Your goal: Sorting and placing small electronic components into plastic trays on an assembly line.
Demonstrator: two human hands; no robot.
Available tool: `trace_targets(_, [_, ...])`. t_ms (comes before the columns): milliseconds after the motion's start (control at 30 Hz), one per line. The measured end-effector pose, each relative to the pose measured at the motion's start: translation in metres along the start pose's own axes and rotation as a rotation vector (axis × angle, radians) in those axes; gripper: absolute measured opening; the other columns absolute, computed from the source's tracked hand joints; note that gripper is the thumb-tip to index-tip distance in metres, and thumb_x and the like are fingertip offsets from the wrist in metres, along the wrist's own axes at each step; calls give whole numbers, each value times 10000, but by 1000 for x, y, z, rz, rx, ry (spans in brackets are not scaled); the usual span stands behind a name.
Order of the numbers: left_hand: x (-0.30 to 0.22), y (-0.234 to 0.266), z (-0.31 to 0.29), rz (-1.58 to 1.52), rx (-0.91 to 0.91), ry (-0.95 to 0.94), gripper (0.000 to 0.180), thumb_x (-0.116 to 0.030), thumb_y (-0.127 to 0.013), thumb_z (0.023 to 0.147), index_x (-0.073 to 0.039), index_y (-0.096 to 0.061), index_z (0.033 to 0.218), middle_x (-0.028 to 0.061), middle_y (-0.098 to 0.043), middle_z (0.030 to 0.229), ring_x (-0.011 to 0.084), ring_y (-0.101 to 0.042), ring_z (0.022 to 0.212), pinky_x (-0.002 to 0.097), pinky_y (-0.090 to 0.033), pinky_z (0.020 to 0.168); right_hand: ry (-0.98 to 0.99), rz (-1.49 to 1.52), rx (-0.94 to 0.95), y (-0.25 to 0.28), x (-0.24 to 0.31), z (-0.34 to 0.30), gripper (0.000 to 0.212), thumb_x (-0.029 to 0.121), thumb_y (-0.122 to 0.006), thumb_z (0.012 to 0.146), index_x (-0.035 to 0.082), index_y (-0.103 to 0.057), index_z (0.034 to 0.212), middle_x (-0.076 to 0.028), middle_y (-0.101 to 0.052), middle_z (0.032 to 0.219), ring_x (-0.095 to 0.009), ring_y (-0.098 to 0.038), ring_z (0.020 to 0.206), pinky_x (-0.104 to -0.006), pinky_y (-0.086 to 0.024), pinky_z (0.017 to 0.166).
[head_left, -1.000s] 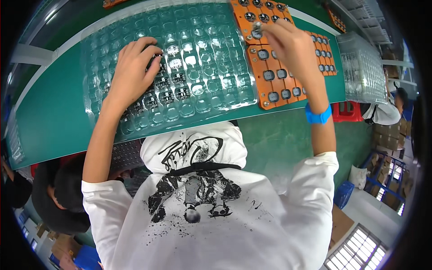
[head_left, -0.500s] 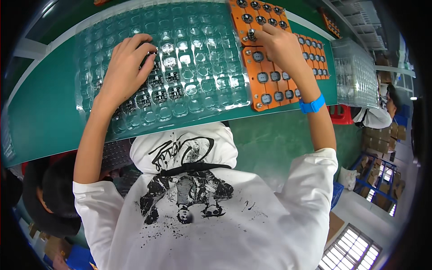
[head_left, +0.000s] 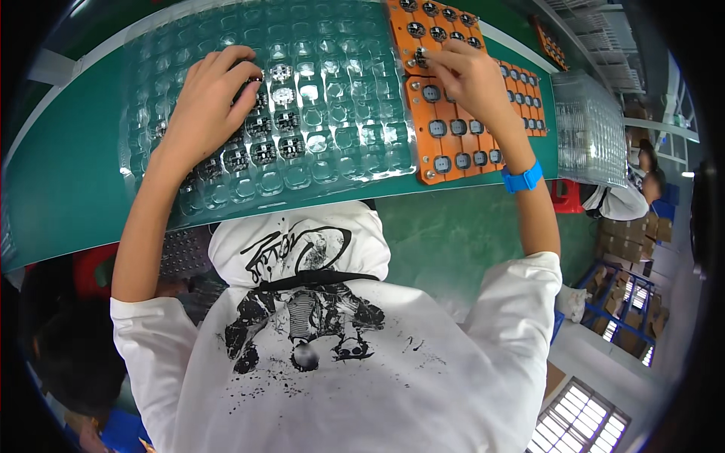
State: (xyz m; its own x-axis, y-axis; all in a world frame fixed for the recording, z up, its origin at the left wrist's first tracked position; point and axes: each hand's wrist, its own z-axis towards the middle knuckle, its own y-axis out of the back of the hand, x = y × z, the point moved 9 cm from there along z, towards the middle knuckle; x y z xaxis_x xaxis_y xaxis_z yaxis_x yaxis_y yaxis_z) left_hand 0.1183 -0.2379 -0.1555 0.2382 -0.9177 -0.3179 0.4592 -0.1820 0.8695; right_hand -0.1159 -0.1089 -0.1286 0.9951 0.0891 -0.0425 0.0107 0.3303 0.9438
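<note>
My left hand is over a clear plastic blister tray, fingers curled and thumb drawn in close to them. Whatever lies between these fingertips is too small and shaded to make out. Small dark circuit boards fill several pockets beneath and beside this hand. At the right, my right hand reaches over an orange fixture plate, its fingertips pinched at a small round circuit board near the plate's lower left corner. Similar round boards sit in the other seats of this plate.
A second orange plate with grey square-ish parts adjoins the first, nearer me. More filled orange plates lie to the right. Stacked clear trays stand at the green table's right end, by a red stool.
The whole view has shifted slightly. My right fingertips have moved a little at the round board, which shows at a different tilt. My left hand stays over the same part of the tray.
</note>
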Motion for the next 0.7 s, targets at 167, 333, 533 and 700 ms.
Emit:
trace_targets(167, [1, 0, 0, 1, -9, -4, 147, -114, -566, 874, -16, -611, 973, 94, -566, 1127, 284, -528, 1045, 405, -391, 934, -228, 155, -150, 27, -32, -5, 141, -27, -630, 814, 14, -694, 933, -86, -648, 859, -242, -622, 668, -327, -480, 572])
trace_targets(333, [0, -1, -1, -11, -13, -6, 139, -115, -568, 872, -22, -611, 966, 85, -566, 1118, 281, -528, 1035, 404, -391, 930, -114, 3, 18, -2, -34, -25, 210, -83, -590, 741, 7, -659, 917, -102, -620, 854, -298, -624, 719, -371, -491, 594])
trace_targets(533, [-1, 0, -1, 1, -40, -26, 134, -119, -569, 871, -23, -608, 956, 81, -567, 1110, 274, -529, 1026, 401, -392, 924, -182, 63, -25, -2, -38, -25, 209, -104, -557, 758, -4, -652, 916, -107, -617, 854, -288, -641, 746, -358, -505, 619])
trace_targets(700, [1, 0, -3, 6, -22, -13, 136, -127, -568, 873, -30, -612, 958, 70, -568, 1114, 270, -529, 1029, 401, -394, 918, -189, 77, -71, -7, -35, -28, 139, -75, -579, 800, -13, -649, 903, -107, -620, 834, -279, -638, 736, -344, -498, 613])
